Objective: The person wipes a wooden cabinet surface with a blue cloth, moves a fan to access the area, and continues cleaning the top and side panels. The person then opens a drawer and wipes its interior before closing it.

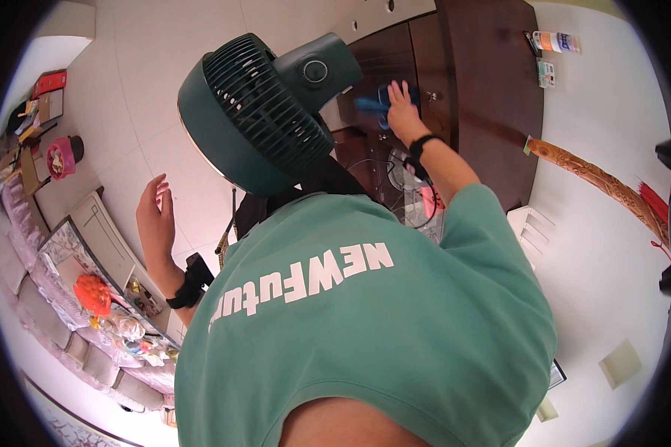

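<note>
My right hand (pixel 403 114) lies with fingers stretched over a blue cloth (pixel 372 105), holding it against the dark wooden cabinet front (pixel 386 58). The cloth is blurred and partly hidden under the hand. Close by on that front is a round metal knob (pixel 431 96). On the other side, my left hand (pixel 157 215) hangs in the air above the tiled floor, fingers loosely apart and nothing in them. A dark green fan (pixel 257 112) stands between my two arms, right in front of my body.
Cables (pixel 425 187) and a red item (pixel 431 201) are below my right forearm. A bottle (pixel 556 42) stands on the cabinet top (pixel 492 100) near the wall, beside a carved wooden piece (pixel 598 176). Leftward are a coffee table (pixel 103 234), a sofa (pixel 39 296) and a pink bin (pixel 60 159).
</note>
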Available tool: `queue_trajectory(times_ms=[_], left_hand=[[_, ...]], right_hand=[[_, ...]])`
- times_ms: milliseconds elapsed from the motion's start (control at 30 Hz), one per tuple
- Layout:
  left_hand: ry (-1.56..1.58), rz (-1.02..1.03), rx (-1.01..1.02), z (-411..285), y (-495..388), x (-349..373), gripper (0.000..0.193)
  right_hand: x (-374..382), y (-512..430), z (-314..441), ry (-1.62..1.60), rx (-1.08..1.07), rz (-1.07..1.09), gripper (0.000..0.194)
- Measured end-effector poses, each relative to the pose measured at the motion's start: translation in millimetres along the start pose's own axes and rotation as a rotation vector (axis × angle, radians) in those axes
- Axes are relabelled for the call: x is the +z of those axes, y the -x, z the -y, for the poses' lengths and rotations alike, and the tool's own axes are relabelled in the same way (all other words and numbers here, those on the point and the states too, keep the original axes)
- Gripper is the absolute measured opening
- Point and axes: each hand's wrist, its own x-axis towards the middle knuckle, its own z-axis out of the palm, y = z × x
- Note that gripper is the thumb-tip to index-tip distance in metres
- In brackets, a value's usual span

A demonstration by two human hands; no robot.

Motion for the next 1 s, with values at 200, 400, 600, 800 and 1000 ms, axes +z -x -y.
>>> queue_trajectory(times_ms=[200, 400, 600, 800, 1000], left_hand=[[-0.040, 0.033, 0.041, 0.9, -12.6, -3.3, 0.028], [-0.068, 0.086, 0.151, -3.1, -34.9, -1.9, 0.028], [-0.080, 0.092, 0.186, -6.1, -38.9, -6.9, 0.029], [-0.074, 0.116, 0.228, -3.6, -41.8, -10.0, 0.030], [-0.067, 0.144, 0.342, -20.4, -61.0, -20.0, 0.031]], right_hand=[[40.7, 81.3, 58.3, -0.144, 0.004, 0.053, 0.034], [-18.0, 69.3, 33.2, -0.030, 0.130, -0.029, 0.040], [-45.1, 76.3, 5.4, -0.014, 0.169, -0.107, 0.038], [-40.3, 140.7, 49.7, -0.302, 0.192, 0.064, 0.023], [-47.0, 140.5, 109.0, -1.031, 0.626, 0.345, 0.023]])
